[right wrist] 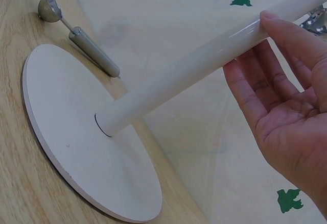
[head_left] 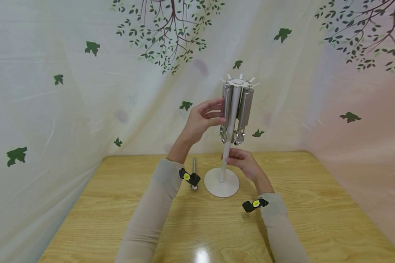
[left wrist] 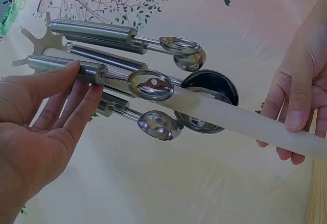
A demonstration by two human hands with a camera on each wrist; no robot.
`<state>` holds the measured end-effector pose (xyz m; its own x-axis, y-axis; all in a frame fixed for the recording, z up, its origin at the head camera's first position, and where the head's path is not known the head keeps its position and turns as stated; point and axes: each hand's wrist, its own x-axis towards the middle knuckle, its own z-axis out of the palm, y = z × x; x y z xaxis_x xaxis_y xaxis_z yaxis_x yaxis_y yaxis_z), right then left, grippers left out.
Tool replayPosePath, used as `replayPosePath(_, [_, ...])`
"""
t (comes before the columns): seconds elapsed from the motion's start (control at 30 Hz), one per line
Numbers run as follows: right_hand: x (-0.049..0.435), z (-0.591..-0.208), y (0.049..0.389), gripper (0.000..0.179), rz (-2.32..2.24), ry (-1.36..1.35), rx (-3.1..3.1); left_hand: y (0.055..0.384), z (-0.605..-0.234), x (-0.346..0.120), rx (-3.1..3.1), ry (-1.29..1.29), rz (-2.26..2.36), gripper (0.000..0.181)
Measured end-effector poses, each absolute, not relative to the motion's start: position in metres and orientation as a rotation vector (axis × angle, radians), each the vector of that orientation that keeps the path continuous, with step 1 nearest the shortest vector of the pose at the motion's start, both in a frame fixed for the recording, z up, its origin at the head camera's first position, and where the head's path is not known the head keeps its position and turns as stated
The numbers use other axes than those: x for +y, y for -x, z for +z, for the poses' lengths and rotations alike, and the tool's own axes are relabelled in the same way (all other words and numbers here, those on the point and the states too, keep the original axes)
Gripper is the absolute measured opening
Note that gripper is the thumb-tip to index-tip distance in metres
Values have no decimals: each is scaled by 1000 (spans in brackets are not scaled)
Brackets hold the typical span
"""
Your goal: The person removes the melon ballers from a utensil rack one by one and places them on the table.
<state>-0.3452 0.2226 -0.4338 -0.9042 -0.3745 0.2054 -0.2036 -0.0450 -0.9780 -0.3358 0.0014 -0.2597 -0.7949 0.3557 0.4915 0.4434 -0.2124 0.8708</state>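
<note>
A white stand (head_left: 230,135) has a round base (right wrist: 92,147), a slim pole and a ring of hooks on top. Several steel scoops (head_left: 245,106) with tube handles hang from the hooks, bowls down. My left hand (head_left: 199,122) pinches the handle of one hanging scoop (left wrist: 93,73), thumb on one side and fingers on the other. Lower down, my right hand (head_left: 247,166) grips the pole (right wrist: 189,73) between thumb and fingers, above the base. Another steel scoop (right wrist: 94,53) lies on the table left of the base, partly behind the left wrist's camera in the head view.
The wooden table (head_left: 125,204) carries the stand near its back edge. Behind and at the sides hangs a pale curtain (head_left: 145,109) printed with branches and green leaf-like shapes. A black camera (head_left: 190,178) is strapped on each wrist.
</note>
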Motion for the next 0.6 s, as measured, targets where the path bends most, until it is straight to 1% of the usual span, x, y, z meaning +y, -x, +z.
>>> replayPosePath(0.3, [222,-434,344,30,-2124,650,2041,336,-258,-2,-1992,945,-2191,55])
replayPosePath(0.5, [222,-434,345,40,-2116,680,2050,336,-256,-4,-2035,926,-2195,54])
replayPosePath(0.6, [223,-435,344,41,-2121,689,2048,335,-255,-5,-2044,926,-2195,55])
